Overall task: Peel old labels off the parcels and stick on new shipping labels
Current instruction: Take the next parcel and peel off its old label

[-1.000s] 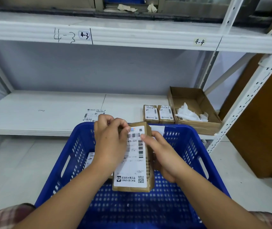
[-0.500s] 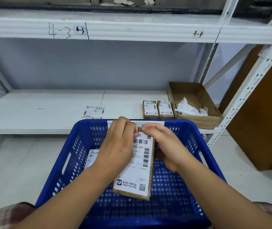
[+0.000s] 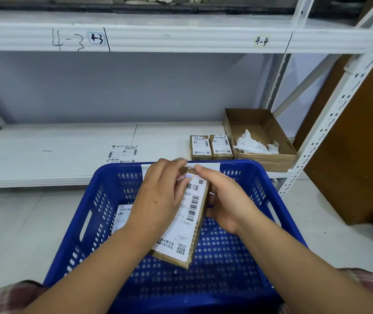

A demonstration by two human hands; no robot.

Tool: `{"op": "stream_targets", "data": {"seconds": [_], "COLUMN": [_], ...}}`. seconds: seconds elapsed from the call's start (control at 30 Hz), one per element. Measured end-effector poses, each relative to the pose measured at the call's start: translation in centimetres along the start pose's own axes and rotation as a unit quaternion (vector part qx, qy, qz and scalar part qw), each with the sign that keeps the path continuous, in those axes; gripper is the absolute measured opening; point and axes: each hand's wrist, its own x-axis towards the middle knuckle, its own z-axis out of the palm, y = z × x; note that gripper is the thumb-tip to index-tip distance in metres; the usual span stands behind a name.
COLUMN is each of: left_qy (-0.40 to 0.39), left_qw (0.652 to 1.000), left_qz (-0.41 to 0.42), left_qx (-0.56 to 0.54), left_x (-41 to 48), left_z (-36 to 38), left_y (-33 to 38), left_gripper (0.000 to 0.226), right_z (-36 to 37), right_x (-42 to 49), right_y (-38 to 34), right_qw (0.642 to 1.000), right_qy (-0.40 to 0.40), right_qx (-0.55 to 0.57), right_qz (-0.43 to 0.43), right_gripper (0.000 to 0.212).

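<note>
Blue basket (image 3: 117,168): it is standing right before the person, and all places below are relative to it
Cardboard box (image 3: 264,159): it is lying behind the basket's far right corner and is holding white paper scraps
Parcel (image 3: 172,259): it is being held tilted above the basket's middle; it is looking light and stiff, a small corrugated carton, so gripping by the edges is suiting it
Left hand (image 3: 158,200): it is curling over the parcel's upper left part; the fingertips are blurred, so I cannot tell if they are lifting a corner
Right hand (image 3: 228,202): it is gripping the parcel's right side, with fingers behind
Label (image 3: 182,230): it is covering the parcel's face; being thin paper, it is probably tearing easily, so peeling slowly from a top corner is looking safest
</note>
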Motion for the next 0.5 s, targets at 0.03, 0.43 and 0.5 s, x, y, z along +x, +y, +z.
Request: {"op": "stream_targets", "data": {"seconds": [0.03, 0.43, 0.5], "left_qy": [0.009, 0.032, 0.02], "left_qw": [1.0, 0.998, 0.999], "left_qz": [0.018, 0.035, 0.027], "left_qx": [0.006, 0.029, 0.014], "left_x": [-0.05, -0.02, -0.07], "left_z": [0.14, 0.85, 0.91], "left_y": [-0.11, -0.24, -0.17], "left_gripper": [0.03, 0.015, 0.015], "right_z": [0.05, 0.46, 0.36], "right_x": [-0.05, -0.04, 0.07], "right_y": [-0.02, 0.18, 0.19], "right_qw": [1.0, 0.999, 0.999], "right_qy": [-0.001, 0.029, 0.031], "right_qx": [0.002, -0.03, -0.033], "right_qz": [-0.002, -0.015, -0.017], "right_gripper": [0.039, 0.039, 0.041]}}
